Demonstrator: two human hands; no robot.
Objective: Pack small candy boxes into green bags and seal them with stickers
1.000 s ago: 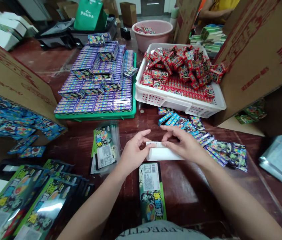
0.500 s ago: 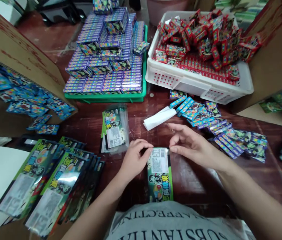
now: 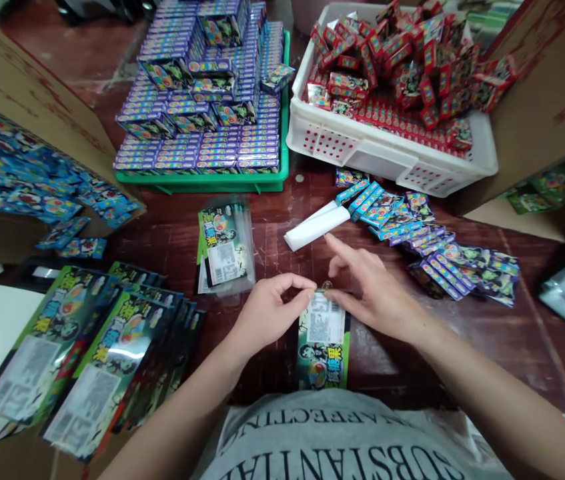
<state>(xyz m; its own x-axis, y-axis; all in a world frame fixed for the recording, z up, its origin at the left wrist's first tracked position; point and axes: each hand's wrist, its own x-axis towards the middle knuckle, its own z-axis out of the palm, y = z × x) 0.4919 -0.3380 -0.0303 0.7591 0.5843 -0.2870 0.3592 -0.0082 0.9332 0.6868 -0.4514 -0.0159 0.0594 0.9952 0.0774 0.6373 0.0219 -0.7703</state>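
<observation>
A green printed pouch (image 3: 323,341) lies upright on the dark red table just in front of me. My left hand (image 3: 267,308) pinches its top left corner with thumb and forefinger. My right hand (image 3: 369,290) rests at the top right corner, thumb and a finger on the edge, the forefinger stretched out toward a white folded paper strip (image 3: 316,225) lying beyond. A row of small blue boxes (image 3: 432,247) spreads to the right of that strip.
A green tray (image 3: 212,180) stacked with purple boxes stands at the back, a white basket (image 3: 392,157) of red boxes to its right. Another pouch in clear film (image 3: 225,247) lies left of centre. Printed pouches (image 3: 87,347) pile at front left. Cardboard boxes flank both sides.
The white strip was let go and now lies farther back on the table. Both hands dropped to the pouch's top edge, and my right forefinger has since stretched out.
</observation>
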